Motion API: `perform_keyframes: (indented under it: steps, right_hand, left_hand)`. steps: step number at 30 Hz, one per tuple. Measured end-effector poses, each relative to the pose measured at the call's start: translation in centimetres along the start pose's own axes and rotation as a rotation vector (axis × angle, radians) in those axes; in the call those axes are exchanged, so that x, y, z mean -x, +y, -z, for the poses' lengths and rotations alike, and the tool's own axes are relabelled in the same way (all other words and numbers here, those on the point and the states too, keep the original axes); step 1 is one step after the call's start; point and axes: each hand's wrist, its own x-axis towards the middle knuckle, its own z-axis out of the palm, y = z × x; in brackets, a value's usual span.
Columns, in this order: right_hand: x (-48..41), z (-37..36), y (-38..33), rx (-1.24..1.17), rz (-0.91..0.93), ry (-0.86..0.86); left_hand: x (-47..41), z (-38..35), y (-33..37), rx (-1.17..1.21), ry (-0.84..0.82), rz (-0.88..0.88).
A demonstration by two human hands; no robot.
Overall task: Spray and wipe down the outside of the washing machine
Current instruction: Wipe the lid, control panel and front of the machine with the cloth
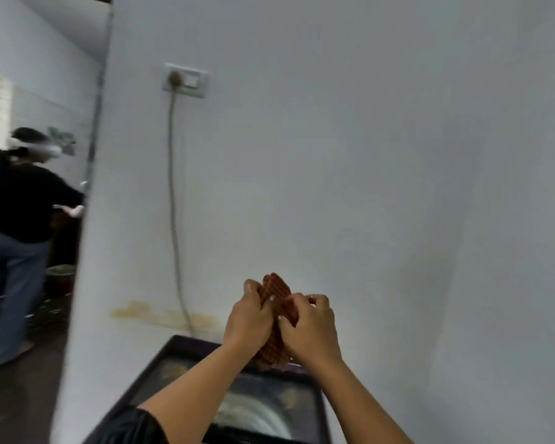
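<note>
A cloth (277, 291) was held bunched between both hands, with the fingers of the left hand (249, 320) and the right hand (313, 330) curled round it. It was held clear above the rear of the washer (169, 352), which stood against the wall (366, 155). No spray bottle was seen. Wiping of the outer panels was judged to remain, and the extent already done could not be told. No brand, label or writing could be read.

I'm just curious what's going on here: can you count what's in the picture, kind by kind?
cloth: 1
hands gripping it: 2, left hand and right hand
washing machine: 1
wall socket: 1
cable: 1
other person: 1
Total: 7
</note>
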Motion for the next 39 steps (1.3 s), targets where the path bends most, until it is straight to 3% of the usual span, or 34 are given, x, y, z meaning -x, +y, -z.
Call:
perform_keyframes:
  steps: [3, 7, 11, 18, 24, 27, 32, 35, 39]
  right_hand:
    - [0.1, -6.7, -5.6, -0.126, -0.046, -0.180]
    - [0.7, -14.8, -10.5, -0.401, -0.268, -0.377]
    - [-0.5, -21.0, -11.5, -0.767, -0.566, -0.478]
    - [-8.3, -30.8, -6.0, -1.095, -0.906, -0.471]
    - [-14.4, -40.7, 0.6, -1.116, -0.982, -0.474]
    - [-15.9, -43.1, 3.0, -0.896, -0.878, -0.428]
    - [-15.5, -42.9, 5.4, 0.043, -0.369, -0.368]
    - [-14.4, -43.8, 5.1, 0.161, -0.083, -0.338]
    - [-14.2, -46.1, 4.0, 0.185, 0.029, -0.693]
  left_hand:
    - [-0.4, 6.0, -5.1, -0.141, 0.023, 0.058]
    - [-0.1, 11.5, -11.5, -0.186, -0.006, 0.197]
    - [-1.2, 12.0, -15.9, -0.211, -0.046, 0.248]
    - [-7.9, 8.6, -23.0, -0.383, -0.174, 0.294]
    - [-14.4, 4.2, -31.4, -0.585, -0.278, 0.383]
    - [-16.0, 3.2, -34.4, -0.745, -0.328, 0.277]
    - [-15.9, 3.2, -38.8, -0.922, -0.326, 0.240]
    - [-15.4, 3.5, -40.1, -0.887, -0.249, 0.199]
    - [-14.0, 3.8, -42.8, -0.848, -0.298, 0.195]
